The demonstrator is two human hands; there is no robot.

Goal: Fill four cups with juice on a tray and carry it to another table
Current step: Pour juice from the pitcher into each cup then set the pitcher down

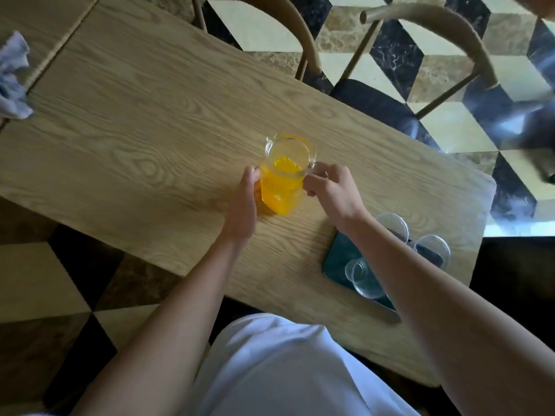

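Wooden table [135, 94] holds a glass juice pitcher [282, 175], left hand [243, 205] flat against its side, right hand [327, 190] pinching its handle, beside a dark tray [339, 253] of clear cups [365, 277], seemingly all unfilled.

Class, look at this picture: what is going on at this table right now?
A person stands at a wooden table with both hands on a glass pitcher of orange juice. The left hand rests against its side, and the right hand grips at the handle. The pitcher stands upright on the table. Beside it, a dark tray holds clear cups, all empty; three show, and the right arm may hide more.
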